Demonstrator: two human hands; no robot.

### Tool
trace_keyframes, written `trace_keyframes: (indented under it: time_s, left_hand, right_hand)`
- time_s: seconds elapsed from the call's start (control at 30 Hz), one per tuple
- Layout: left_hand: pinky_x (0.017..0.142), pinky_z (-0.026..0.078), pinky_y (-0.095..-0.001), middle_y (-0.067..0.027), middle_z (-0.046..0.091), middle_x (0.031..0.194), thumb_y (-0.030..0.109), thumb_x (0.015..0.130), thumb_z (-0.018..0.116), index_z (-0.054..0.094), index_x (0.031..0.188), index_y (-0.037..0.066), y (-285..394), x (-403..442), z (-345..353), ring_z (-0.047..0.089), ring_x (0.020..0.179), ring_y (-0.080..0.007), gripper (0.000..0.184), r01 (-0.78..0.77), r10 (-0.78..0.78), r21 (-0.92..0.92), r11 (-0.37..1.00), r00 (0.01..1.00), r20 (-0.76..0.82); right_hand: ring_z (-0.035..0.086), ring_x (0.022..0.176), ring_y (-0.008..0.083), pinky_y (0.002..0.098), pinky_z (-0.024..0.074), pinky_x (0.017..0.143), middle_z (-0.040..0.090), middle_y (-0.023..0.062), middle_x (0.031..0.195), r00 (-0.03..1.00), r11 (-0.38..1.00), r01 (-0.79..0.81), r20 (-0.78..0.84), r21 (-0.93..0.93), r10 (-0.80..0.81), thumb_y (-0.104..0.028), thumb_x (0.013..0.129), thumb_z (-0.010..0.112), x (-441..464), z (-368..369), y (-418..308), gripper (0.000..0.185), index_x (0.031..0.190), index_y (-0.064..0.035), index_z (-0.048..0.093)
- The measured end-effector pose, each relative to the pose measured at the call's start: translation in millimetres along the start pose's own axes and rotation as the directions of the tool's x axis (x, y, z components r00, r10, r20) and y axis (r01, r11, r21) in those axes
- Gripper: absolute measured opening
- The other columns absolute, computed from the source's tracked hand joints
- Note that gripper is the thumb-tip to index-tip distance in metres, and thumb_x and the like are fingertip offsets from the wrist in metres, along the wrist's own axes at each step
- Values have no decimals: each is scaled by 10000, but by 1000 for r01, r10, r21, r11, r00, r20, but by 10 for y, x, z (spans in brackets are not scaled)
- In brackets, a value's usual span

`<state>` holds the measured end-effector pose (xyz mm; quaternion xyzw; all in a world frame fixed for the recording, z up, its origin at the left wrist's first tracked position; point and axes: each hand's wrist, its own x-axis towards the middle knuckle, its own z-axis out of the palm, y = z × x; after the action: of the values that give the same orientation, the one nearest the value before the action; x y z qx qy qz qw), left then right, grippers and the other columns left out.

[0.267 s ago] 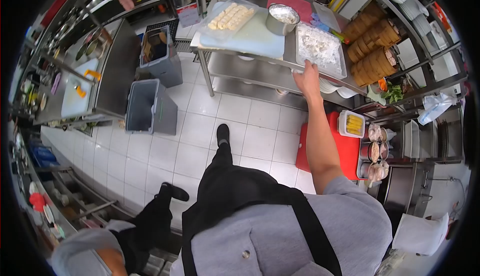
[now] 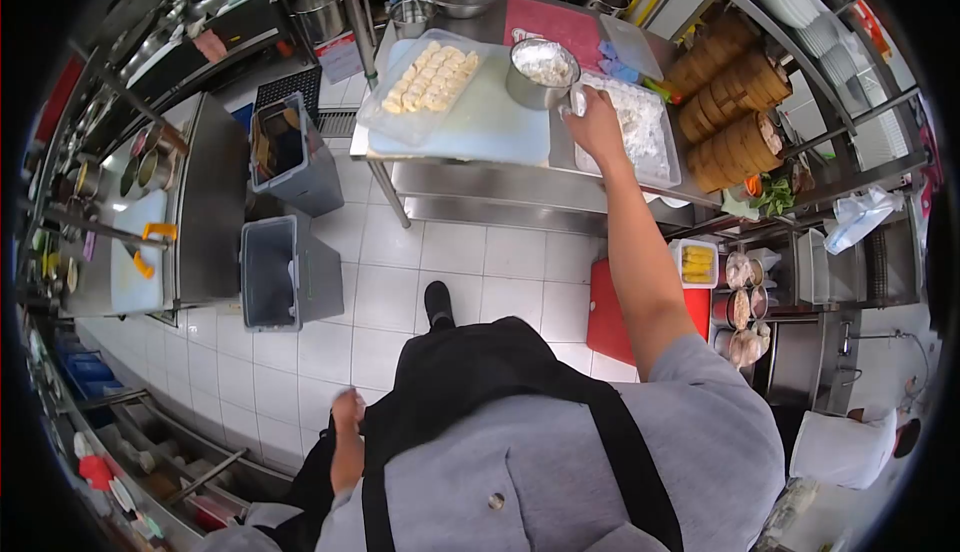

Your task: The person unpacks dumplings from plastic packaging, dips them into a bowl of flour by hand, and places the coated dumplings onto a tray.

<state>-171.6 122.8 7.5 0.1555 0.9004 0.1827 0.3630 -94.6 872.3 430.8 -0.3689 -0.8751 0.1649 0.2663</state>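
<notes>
My right hand reaches over the near left part of a clear tray of white, powdery pieces. Its fingers are closed on a small white object, whose kind I cannot make out. Just beyond the fingertips stands a steel pot with white powder in it. My left hand hangs low at my left side, away from the table; blur hides how its fingers are held. Left of the pot, rows of pale dough pieces lie on a plastic sheet over a cutting board.
Bamboo steamers are stacked right of the tray. Two grey bins stand on the floor at left. A red box and a container of yellow pieces are at right. Another person is at lower right.
My right hand has moved from the tray's near edge, inward and to the left, beside the pot. My left hand has come into view. I am nearer the table.
</notes>
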Motion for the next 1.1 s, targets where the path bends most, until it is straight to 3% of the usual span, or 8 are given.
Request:
trace_keyframes:
  time_s: [0.03, 0.07, 0.1, 0.13, 0.37, 0.47, 0.9, 1.1]
  left_hand:
    - [563, 500, -390, -123, 681, 762, 286, 912, 519, 697, 971, 102, 158, 420, -88, 651, 647, -220, 263, 171, -149, -533, 828, 985, 84]
    - [504, 468, -323, -80, 641, 703, 271, 919, 513, 688, 966, 56, 503, 541, -545, 607, 606, -160, 281, -379, 393, 108, 919, 853, -343]
    - [500, 453, -273, -63, 628, 724, 274, 938, 519, 668, 1005, 19, 1663, 347, -1117, 589, 628, -122, 303, 92, -220, -484, 870, 951, -216]
    - [507, 448, -256, -55, 641, 781, 271, 949, 533, 638, 1066, 0, 1762, 725, -1229, 592, 653, -115, 313, 56, -222, -651, 757, 959, -176]
    - [666, 507, -237, -48, 632, 828, 176, 980, 540, 611, 1156, -19, 4357, 1018, -2078, 591, 744, -105, 272, -527, 194, -633, 568, 833, -519]
    - [684, 515, -242, -55, 634, 847, 172, 981, 540, 626, 1152, -15, 5314, 772, -1964, 602, 765, -113, 267, -607, 323, -644, 466, 794, -515]
    - [619, 513, -273, -103, 660, 744, 301, 925, 596, 653, 933, -38, 8067, 1578, -1254, 671, 668, -179, 344, -493, 306, -296, 818, 809, -501]
    - [534, 563, -294, -116, 634, 744, 247, 900, 619, 612, 847, -80, 8170, 1666, -1284, 675, 620, -192, 331, -320, 153, -737, 595, 946, -287]
  right_hand:
    - [551, 1095, 431, 440, 459, 950, 536, 282, 1198, 999, 999, 40, 16, 11, -41, -177, 732, 707, 188, 44, 30, 597, 1254, 52, 526]
    - [561, 1111, 401, 430, 466, 948, 557, 285, 1196, 998, 997, 69, -5, -27, -69, -182, 728, 708, 360, 133, 85, 570, 1229, 41, 552]
    - [561, 1111, 401, 430, 466, 948, 557, 285, 1196, 998, 998, 60, 0, -33, -60, -182, 728, 708, 540, 178, 137, 570, 1229, 41, 552]
    - [555, 1130, 389, 430, 464, 953, 567, 277, 1200, 990, 994, 94, 108, -60, -87, -184, 729, 705, 718, 210, 182, 559, 1224, 33, 562]
    - [557, 1162, 348, 425, 457, 985, 604, 208, 1200, 912, 917, 323, 335, -234, -236, -278, 764, 676, 1817, 888, 633, 512, 1214, -47, 604]
    - [557, 1161, 352, 436, 459, 978, 603, 205, 1201, 684, 798, 564, 662, -214, -306, -308, 790, 658, 2093, 999, 666, 480, 1197, -58, 613]
    - [588, 1117, 355, 430, 464, 938, 614, 230, 1183, 368, 811, 584, 886, 16, -282, -345, 717, 735, 2227, 945, 672, 604, 1200, -15, 584]
    - [558, 1163, 369, 422, 468, 952, 579, 239, 1246, 437, 891, 441, 841, 108, -318, -284, 692, 747, 2118, 1137, 782, 644, 1251, -29, 553]
